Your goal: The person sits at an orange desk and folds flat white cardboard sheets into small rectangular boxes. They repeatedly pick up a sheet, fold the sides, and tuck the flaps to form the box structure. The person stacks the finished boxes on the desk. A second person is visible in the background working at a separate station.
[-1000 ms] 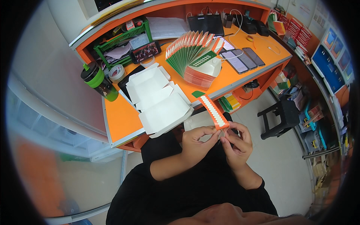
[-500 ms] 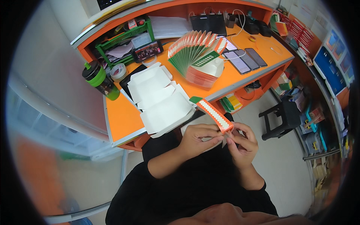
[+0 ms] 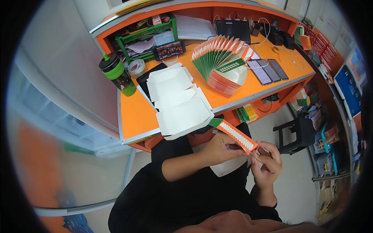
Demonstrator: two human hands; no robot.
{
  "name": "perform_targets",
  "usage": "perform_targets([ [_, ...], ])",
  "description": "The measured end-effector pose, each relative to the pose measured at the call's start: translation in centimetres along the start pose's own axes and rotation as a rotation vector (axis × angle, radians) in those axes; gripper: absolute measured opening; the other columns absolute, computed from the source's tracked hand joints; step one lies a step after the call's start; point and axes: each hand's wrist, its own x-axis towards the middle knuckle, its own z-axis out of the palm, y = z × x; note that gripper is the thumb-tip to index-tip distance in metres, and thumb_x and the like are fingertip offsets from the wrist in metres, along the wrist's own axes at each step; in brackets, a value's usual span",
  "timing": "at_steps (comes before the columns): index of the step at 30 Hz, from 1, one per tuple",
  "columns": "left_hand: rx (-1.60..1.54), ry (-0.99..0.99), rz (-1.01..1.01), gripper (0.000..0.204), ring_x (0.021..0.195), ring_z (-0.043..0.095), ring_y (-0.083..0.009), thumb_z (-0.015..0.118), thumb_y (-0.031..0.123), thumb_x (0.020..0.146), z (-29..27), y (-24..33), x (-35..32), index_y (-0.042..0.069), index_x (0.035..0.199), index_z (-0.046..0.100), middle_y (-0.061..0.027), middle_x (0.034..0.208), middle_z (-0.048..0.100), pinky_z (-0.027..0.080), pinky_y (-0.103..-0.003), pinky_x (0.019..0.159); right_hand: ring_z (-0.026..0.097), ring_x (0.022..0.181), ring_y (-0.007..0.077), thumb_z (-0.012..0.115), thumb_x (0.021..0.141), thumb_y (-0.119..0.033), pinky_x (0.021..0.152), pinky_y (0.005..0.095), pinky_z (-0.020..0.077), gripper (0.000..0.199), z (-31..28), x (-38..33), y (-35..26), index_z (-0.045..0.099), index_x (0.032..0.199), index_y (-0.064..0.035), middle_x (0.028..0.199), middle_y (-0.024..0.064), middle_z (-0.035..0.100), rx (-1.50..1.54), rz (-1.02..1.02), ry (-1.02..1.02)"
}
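Between my two hands is a cardboard box (image 3: 237, 136), its orange side with a white scalloped strip turned up, a green flap at its far end and a white inside. My left hand (image 3: 221, 150) grips the long side near the orange corner. At that corner my right hand (image 3: 267, 164) pinches the folded end with thumb and fingers. Beyond them, on the orange desk (image 3: 134, 122), lie white opened box blanks (image 3: 182, 116) overhanging the front edge. A fanned stack of green and orange box blanks (image 3: 217, 64) stands farther right.
At the left stand a green and black tumbler (image 3: 118, 75) and a tape roll (image 3: 136, 67). A phone (image 3: 169, 50) showing video leans by a green basket (image 3: 147, 39). Several phones (image 3: 268, 72) lie at the right. A black stool (image 3: 297, 134) stands on the floor.
The view has shifted, so the desk and its things sit farther right in the picture. Both hands still hold the box at the orange corner, with the fingers slightly rearranged.
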Motion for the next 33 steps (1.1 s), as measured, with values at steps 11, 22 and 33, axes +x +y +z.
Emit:
perform_targets([
  [11,-0.090,0.154,0.033,0.029,0.110,0.065,-0.0162,0.071,0.002,0.091,1.6,-1.8,0.1,0.001,0.120,0.064,-0.0079,0.119,0.068,0.052,-0.033,0.098,0.071,0.105,0.0269,0.073,0.080,0.009,0.091,0.0347,0.0556,0.014,0.9,-1.0,0.9,0.070,0.093,0.0045,0.113,0.0248,0.071,0.052,0.115,0.154],
  [22,-0.175,0.135,0.152,0.029,0.114,0.063,-0.0174,0.066,-0.004,0.091,1.6,-2.6,-0.3,-0.001,0.120,0.063,-0.0093,0.121,0.066,0.049,-0.035,0.101,0.074,0.097,0.0271,0.075,0.077,0.010,0.086,0.0304,0.0567,0.017,0.9,-0.7,1.0,0.070,0.092,0.0043,0.117,0.0273,0.069,-0.100,-0.054,0.091],
  [33,-0.139,0.109,0.144,0.026,0.117,0.060,-0.0170,0.062,0.008,0.099,2.1,-2.4,-0.3,0.000,0.124,0.059,-0.0087,0.124,0.063,0.045,-0.035,0.105,0.074,0.093,0.0255,0.076,0.075,0.009,0.083,0.0304,0.0566,0.019,1.0,-0.9,2.0,0.069,0.092,0.0036,0.121,0.0303,0.066,0.037,-0.028,0.098],
])
